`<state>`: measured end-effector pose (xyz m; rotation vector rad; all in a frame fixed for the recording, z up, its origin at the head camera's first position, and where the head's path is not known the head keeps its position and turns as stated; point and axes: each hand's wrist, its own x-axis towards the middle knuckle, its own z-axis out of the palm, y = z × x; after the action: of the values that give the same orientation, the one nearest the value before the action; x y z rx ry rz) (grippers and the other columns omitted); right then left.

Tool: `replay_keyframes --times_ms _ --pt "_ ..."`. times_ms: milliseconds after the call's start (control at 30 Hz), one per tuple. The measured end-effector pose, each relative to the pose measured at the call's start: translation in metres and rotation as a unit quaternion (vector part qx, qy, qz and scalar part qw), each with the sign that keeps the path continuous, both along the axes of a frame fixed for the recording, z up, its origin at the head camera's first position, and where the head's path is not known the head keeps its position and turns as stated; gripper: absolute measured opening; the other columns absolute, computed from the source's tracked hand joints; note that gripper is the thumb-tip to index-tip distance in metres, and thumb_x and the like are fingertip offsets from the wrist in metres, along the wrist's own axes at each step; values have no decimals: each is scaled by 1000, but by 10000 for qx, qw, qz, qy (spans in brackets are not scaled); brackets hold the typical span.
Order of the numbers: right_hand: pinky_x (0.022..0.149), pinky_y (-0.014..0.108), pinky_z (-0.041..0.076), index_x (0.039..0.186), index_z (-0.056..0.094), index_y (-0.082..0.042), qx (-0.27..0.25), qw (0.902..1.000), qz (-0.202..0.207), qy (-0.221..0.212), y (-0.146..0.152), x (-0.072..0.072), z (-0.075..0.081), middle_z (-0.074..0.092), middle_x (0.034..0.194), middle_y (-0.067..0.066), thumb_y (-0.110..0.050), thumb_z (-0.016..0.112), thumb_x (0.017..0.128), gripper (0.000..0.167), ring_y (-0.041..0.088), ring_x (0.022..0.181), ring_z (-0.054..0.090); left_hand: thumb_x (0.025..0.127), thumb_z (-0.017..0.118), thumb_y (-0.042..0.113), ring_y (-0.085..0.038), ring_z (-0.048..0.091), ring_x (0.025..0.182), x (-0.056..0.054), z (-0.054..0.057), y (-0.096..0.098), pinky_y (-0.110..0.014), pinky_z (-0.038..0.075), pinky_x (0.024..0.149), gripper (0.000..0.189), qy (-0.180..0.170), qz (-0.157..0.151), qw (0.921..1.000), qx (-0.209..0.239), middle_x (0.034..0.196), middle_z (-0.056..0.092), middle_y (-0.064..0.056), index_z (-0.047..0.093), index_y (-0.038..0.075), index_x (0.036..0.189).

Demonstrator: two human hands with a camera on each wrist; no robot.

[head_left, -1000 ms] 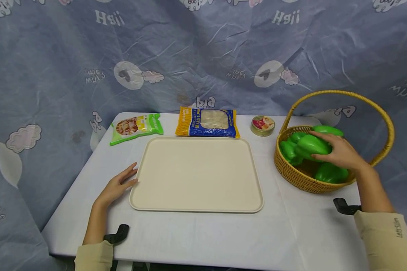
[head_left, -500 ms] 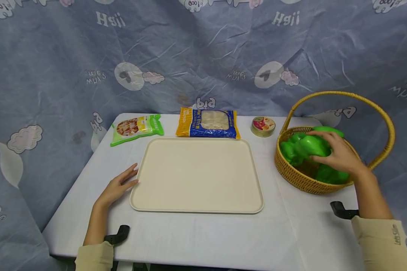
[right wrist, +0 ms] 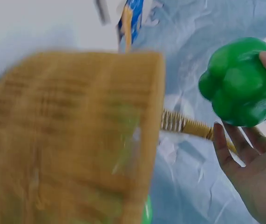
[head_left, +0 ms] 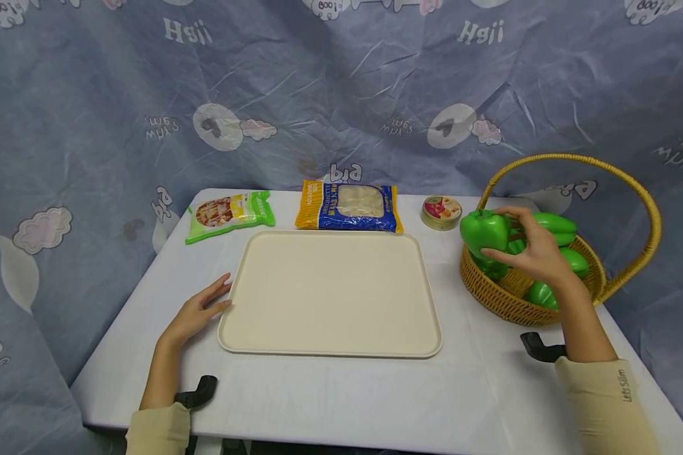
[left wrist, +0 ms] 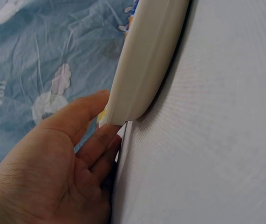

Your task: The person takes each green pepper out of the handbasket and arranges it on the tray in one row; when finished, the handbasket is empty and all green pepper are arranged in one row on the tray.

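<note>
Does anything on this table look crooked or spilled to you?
Nothing looks spilled. The green bag, near the back left corner of the table, looks slightly crooked: it slants, while the blue-and-yellow bag lies nearly straight along the back edge of the tray.

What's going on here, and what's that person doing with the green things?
The person's right hand is holding a green pepper up near the rim of a wicker basket. More green vegetables are inside the basket. The left hand is at the left edge of a cream tray. Beyond the tray lie a green packet, a blue and yellow packet and a round tin.
</note>
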<state>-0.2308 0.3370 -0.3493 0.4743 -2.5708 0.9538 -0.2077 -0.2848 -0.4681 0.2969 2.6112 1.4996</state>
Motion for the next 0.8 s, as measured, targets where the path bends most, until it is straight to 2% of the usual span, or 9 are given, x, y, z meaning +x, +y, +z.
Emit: replay_keyframes --times_ms 67,133,200,333,433,533,633,800 --pt "74 17 41 136 36 -13 -197 9997 110 78 -13 -3 -2 47 123 14 -5 81 68 82 -2 95 45 90 61 17 -38 24 134 -2 -4 -3 -61 12 104 63 3 12 10000 57 136 44 -20 31 10 145" --pt "74 16 42 135 36 -10 -348 9991 202 154 -29 -4 -2 49 122 17 -1 80 68 80 -3 94 45 90 62 20 -37 25 134 -5 -11 -7 -61 12 104 64 5 10 10000 52 137 44 -19 31 13 145" --pt "71 17 43 133 37 -6 -514 9979 325 225 -49 -2 0 50 121 20 2 79 68 78 1 91 50 90 62 24 -35 26 134 -9 -19 -11 -61 13 105 65 19 30 10000 2 137 44 -16 31 17 146" --pt "68 30 51 130 37 2 -699 9954 475 457 -91 2 5 53 116 24 6 76 70 71 20 87 57 89 63 31 -33 28 133 -14 -30 -16 -60 15 104 65 102 84 9998 -118 137 45 -13 32 23 145" --pt "68 46 52 128 38 3 -892 9929 587 518 -118 2 3 53 114 26 4 75 71 68 32 91 58 89 63 31 -33 29 133 -15 -31 -16 -60 16 105 64 183 80 9998 -76 137 46 -13 34 22 145" --pt "68 52 52 126 39 3 -1050 9908 700 491 -142 0 -1 53 112 27 1 76 72 65 38 92 58 89 63 31 -32 30 133 -16 -30 -15 -59 16 105 63 244 -1 9997 -39 137 46 -12 34 21 144" --pt "68 53 52 125 39 2 -1132 9893 811 438 -162 -4 -5 53 111 26 -1 76 73 64 38 88 60 88 64 30 -32 29 133 -15 -30 -14 -58 16 106 63 273 -48 9996 -24 137 46 -11 36 19 144" --pt "68 45 55 128 40 -6 -1417 9848 971 262 -189 -25 -19 54 112 22 -11 77 75 65 33 87 62 87 64 32 -30 26 135 -14 -32 -16 -56 17 106 62 227 15 9997 -48 138 45 -9 40 15 141"
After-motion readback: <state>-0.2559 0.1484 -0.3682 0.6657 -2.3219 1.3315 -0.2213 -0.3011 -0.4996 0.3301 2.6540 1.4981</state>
